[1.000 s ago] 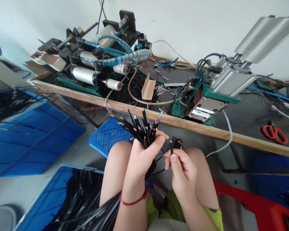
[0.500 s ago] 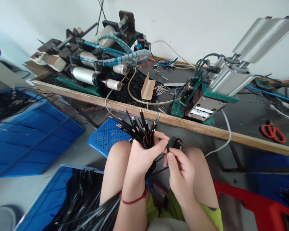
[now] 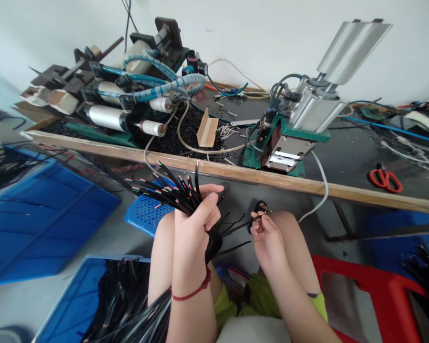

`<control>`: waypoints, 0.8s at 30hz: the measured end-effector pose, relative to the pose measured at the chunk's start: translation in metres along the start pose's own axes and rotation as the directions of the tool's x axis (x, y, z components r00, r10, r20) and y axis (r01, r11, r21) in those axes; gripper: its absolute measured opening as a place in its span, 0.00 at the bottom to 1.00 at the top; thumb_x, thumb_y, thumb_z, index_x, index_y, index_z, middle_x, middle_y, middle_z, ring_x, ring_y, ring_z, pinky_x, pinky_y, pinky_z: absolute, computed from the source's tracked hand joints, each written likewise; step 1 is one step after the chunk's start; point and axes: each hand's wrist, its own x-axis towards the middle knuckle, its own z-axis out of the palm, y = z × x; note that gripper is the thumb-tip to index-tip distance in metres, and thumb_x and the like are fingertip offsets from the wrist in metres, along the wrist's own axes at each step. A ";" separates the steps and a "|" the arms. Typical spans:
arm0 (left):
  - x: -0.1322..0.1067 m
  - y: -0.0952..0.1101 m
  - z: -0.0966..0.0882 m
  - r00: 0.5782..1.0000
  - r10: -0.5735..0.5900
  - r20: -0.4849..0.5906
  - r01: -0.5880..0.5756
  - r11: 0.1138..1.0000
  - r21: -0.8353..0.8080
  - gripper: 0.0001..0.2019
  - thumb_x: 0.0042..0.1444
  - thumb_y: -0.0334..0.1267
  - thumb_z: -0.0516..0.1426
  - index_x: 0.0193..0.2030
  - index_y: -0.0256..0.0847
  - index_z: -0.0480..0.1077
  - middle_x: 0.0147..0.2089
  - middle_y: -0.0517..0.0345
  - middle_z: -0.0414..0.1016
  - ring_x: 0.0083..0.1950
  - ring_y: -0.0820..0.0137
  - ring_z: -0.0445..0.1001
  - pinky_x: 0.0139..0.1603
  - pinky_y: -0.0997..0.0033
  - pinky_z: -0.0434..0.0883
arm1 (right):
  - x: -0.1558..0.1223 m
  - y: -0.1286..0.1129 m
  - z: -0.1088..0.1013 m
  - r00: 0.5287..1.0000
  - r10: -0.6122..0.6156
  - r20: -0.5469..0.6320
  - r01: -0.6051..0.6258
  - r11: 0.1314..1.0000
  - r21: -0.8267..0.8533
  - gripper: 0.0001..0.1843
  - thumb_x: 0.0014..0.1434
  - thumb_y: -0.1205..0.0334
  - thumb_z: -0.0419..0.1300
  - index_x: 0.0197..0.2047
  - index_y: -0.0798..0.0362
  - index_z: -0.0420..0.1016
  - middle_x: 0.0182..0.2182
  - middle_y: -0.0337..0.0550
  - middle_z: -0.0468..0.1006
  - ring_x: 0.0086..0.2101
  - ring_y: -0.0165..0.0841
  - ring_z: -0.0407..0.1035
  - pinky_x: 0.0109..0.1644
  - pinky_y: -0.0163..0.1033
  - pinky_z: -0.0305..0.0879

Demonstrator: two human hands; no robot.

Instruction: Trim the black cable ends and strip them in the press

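Note:
My left hand (image 3: 196, 221) is closed around a bundle of black cables (image 3: 180, 195), held above my lap. Their cut ends fan out up and to the left, showing small red, green and white wire tips. Below that hand, a few loose cable ends stick out to the right. My right hand (image 3: 268, 240), apart from the left, pinches a single black cable (image 3: 240, 226) near its end over my right knee. Behind the hands, on the bench, stands a small machine (image 3: 284, 147) with a green frame, silver cylinders and a pale slotted jaw.
The wooden bench edge (image 3: 214, 167) runs across in front of me. A larger pneumatic machine (image 3: 110, 116) stands at its left, orange-handled scissors (image 3: 385, 179) at its right. Below are a blue stool (image 3: 146, 214), a blue crate (image 3: 69, 295) of cables and a red stool (image 3: 364, 281).
My hands have moved apart: the left went left with the bundle, while the right moved slightly right with a cable end. The camera view has turned a little to the right.

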 end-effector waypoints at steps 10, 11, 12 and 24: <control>-0.001 0.013 -0.001 0.999 0.017 -0.035 -0.017 1.000 0.001 0.04 0.56 0.36 0.71 0.33 0.39 0.84 0.16 0.74 0.51 0.16 0.82 0.48 0.20 0.78 0.51 | -0.016 0.001 -0.010 0.984 0.174 0.040 -0.173 0.985 -0.023 0.25 0.49 0.51 0.83 0.44 0.53 0.83 0.41 0.45 0.89 0.24 0.26 0.69 0.23 0.33 0.61; -0.002 0.013 -0.001 0.999 0.011 -0.041 -0.011 1.000 0.001 0.04 0.56 0.36 0.71 0.33 0.38 0.84 0.16 0.74 0.52 0.16 0.82 0.48 0.20 0.78 0.51 | -0.025 -0.001 -0.016 0.984 0.177 0.031 -0.177 0.984 -0.025 0.26 0.49 0.50 0.84 0.45 0.52 0.83 0.40 0.42 0.88 0.23 0.25 0.69 0.23 0.32 0.61; -0.002 0.013 0.000 0.999 0.003 -0.042 -0.003 1.000 0.000 0.04 0.55 0.36 0.71 0.33 0.38 0.85 0.16 0.73 0.52 0.16 0.82 0.49 0.20 0.78 0.51 | -0.035 -0.001 -0.022 0.983 0.183 0.025 -0.183 0.983 -0.029 0.26 0.50 0.49 0.84 0.46 0.51 0.82 0.37 0.37 0.86 0.22 0.24 0.67 0.23 0.31 0.59; -0.006 0.003 0.006 0.997 -0.064 0.052 0.062 0.997 0.041 0.05 0.58 0.37 0.70 0.35 0.38 0.84 0.18 0.73 0.54 0.17 0.81 0.50 0.21 0.77 0.51 | -0.078 0.062 0.005 0.813 0.522 0.258 -0.544 0.839 0.017 0.43 0.39 0.23 0.84 0.44 0.50 0.89 0.41 0.45 0.92 0.35 0.36 0.79 0.35 0.35 0.69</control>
